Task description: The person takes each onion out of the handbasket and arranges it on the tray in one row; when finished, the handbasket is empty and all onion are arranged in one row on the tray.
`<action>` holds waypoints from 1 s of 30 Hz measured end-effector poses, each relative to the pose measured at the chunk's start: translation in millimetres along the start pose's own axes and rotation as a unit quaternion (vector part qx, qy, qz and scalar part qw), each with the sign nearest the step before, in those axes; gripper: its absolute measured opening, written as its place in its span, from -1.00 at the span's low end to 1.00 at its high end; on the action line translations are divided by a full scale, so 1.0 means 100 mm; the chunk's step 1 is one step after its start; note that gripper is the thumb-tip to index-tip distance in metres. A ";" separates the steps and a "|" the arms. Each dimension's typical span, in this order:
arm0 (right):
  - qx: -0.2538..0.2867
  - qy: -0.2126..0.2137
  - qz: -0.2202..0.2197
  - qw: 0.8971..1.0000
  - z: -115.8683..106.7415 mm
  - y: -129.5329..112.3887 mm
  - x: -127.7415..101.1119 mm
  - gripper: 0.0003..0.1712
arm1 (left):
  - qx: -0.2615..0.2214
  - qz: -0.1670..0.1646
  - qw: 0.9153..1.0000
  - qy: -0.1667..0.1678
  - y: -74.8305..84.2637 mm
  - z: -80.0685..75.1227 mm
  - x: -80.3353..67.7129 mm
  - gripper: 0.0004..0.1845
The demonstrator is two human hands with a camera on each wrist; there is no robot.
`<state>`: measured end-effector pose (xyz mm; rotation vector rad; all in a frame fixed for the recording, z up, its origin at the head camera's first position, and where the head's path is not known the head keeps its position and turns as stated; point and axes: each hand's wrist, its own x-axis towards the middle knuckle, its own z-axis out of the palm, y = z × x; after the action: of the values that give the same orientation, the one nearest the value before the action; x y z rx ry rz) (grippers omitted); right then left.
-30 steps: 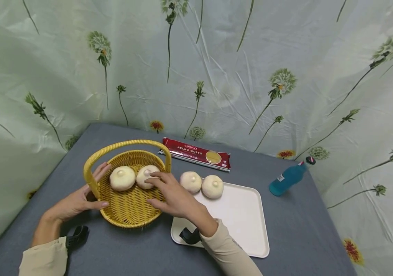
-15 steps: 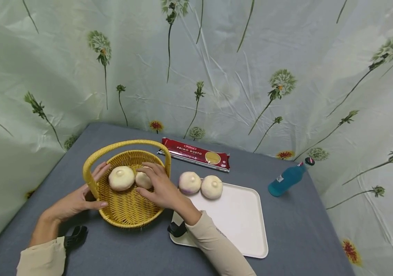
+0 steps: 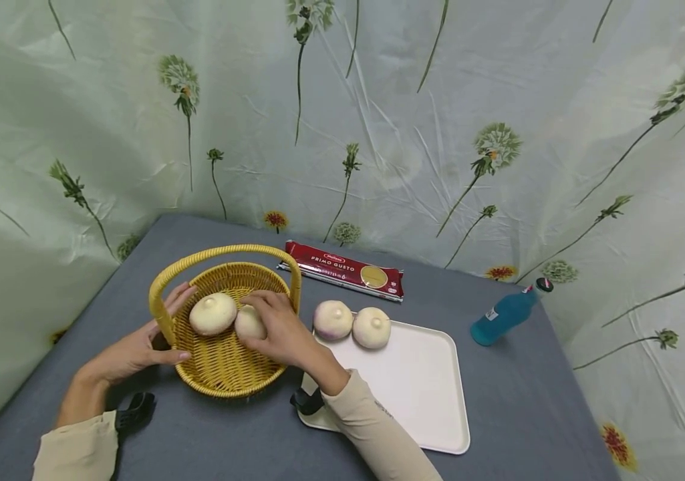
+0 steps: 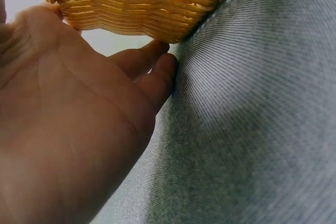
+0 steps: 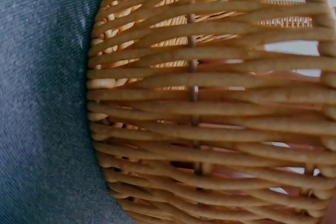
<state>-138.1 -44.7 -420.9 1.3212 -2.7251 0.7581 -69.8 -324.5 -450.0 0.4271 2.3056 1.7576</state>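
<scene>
A yellow wicker basket (image 3: pixel 230 364) with a tall arched handle stands on the table, its weave filling much of the right wrist view. Its left side is held by my left hand (image 3: pixel 128 354), thumb over the rim and fingers spread along the wall beside the handle's base; the left wrist view has some fingers (image 4: pixel 160 74) low against the basket's underside. Inside lie two whitish turnips. The left turnip (image 3: pixel 212 314) is untouched. My right hand (image 3: pixel 285 337) reaches over the right rim and grips the right turnip (image 3: pixel 249 323), hiding part of it.
Right of the basket is a white tray (image 3: pixel 414 387), with two more turnips, a purplish turnip (image 3: pixel 333 320) and a paler turnip (image 3: pixel 371 328), at its far left corner. A red pasta packet (image 3: pixel 345 270) lies behind. A blue bottle (image 3: pixel 504 317) stands at the right.
My right hand has moved left and closed its fingers around the right turnip in the basket. The left hand and the basket stay in place.
</scene>
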 end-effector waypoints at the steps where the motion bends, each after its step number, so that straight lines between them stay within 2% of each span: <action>1: -0.002 -0.002 -0.001 1.000 0.00 0.00 0.00 -0.35 | -0.002 -0.001 1.000 0.000 0.00 0.00 0.00 0.17; 9: -0.024 -0.007 -0.012 1.000 0.03 0.01 -0.02 -0.35 | -0.011 0.008 1.000 -0.006 -0.01 0.00 0.00 0.17; 19: -0.039 -0.008 0.000 0.999 0.05 -0.01 -0.04 -0.43 | -0.006 0.012 1.000 -0.007 0.00 0.01 0.01 0.16; 24: -0.039 -0.010 -0.014 0.999 0.04 0.00 -0.03 -0.43 | -0.005 0.012 1.000 -0.009 0.00 0.00 0.02 0.15; 30: -0.026 0.004 -0.052 0.998 0.02 0.03 -0.05 -0.40 | -0.001 0.015 1.000 -0.009 -0.02 -0.01 0.01 0.15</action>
<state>-136.8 -40.5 -424.8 1.4319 -2.6281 0.6765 -71.2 -325.6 -451.3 0.4766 2.2964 1.7626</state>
